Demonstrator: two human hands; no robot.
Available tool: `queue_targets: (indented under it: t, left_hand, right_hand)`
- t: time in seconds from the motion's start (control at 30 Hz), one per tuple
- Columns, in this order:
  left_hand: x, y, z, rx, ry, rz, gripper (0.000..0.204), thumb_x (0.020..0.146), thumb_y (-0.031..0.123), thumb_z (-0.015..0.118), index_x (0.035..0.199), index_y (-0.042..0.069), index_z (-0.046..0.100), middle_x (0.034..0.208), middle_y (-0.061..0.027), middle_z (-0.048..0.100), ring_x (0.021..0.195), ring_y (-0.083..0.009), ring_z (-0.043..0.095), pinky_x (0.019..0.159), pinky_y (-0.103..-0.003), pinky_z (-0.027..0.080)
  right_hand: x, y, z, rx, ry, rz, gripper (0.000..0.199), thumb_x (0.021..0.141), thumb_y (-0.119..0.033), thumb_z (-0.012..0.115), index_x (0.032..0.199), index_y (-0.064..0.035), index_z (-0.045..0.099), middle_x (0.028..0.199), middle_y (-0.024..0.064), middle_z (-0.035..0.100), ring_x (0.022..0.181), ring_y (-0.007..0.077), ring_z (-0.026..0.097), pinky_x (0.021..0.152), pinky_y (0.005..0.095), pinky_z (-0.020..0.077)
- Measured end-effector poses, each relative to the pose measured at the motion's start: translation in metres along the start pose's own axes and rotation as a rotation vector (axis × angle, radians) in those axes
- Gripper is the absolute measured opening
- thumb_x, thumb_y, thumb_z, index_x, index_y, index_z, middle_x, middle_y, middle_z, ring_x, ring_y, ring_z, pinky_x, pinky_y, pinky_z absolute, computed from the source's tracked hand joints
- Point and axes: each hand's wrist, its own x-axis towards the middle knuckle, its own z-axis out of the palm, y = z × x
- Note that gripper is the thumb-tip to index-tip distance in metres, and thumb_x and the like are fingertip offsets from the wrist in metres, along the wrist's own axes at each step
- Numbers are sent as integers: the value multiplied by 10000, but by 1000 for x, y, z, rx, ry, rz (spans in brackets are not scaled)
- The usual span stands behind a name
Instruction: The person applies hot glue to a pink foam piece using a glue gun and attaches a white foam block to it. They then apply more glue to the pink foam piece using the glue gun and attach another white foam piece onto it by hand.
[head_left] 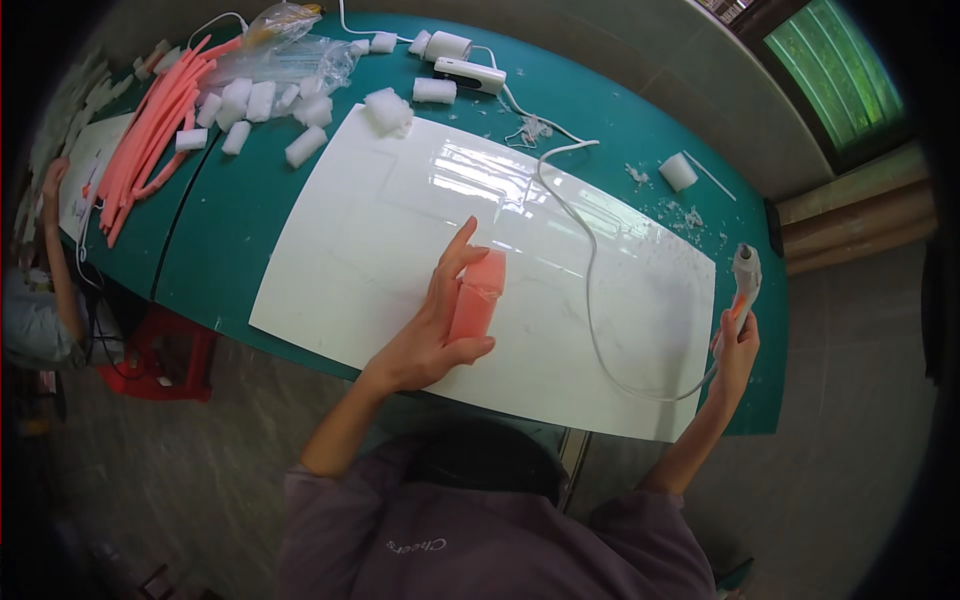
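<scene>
Two hands working over a white sheet (400,250) on a green table (240,210). Left hand (435,335) gripping a pink foam block (478,298) near centre, thumb underneath, fingers stretched along its side. Right hand (735,350), at four o'clock, closing around a glue gun (745,270), white cord (590,290) trailing across. Lying farther off, at eleven o'clock: white foam pieces (262,105), pink foam strips (150,135).

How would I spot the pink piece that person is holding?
Find the big white sheet on the green table. Near its middle, the left hand grips a short pink foam block. Other pink foam lies far left in long strips; nearby blocks are white.
</scene>
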Motion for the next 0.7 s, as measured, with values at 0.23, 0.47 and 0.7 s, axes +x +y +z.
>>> queue_targets:
  t: [0.23, 0.47, 0.7]
  left_hand:
    - [11, 5, 26, -91, 189, -30, 752, 669, 211, 690, 1257, 101, 234, 1358, -175, 190, 1232, -365, 230, 996, -451, 251]
    - [14, 4, 38, 367, 378, 131, 771, 598, 218, 744, 1210, 77, 297, 1223, -146, 352, 1127, -325, 327, 937, -441, 287]
    - [13, 2, 33, 323, 339, 94, 785, 582, 250, 727, 1215, 72, 300, 1222, -146, 351, 1130, -334, 318, 959, -437, 246]
  right_hand:
    - [-44, -29, 34, -205, 93, -666, 643, 592, -116, 771, 1132, 37, 457, 924, 56, 534, 767, 110, 508, 672, 206, 421]
    - [-64, -44, 72, -318, -160, -921, 664, 512, -145, 782, 1071, 43, 477, 734, 46, 454, 539, 106, 399, 439, 220, 324]
    - [-62, -38, 83, -354, -234, -935, 664, 543, -103, 744, 1129, 47, 470, 718, 52, 442, 535, 116, 415, 442, 224, 334]
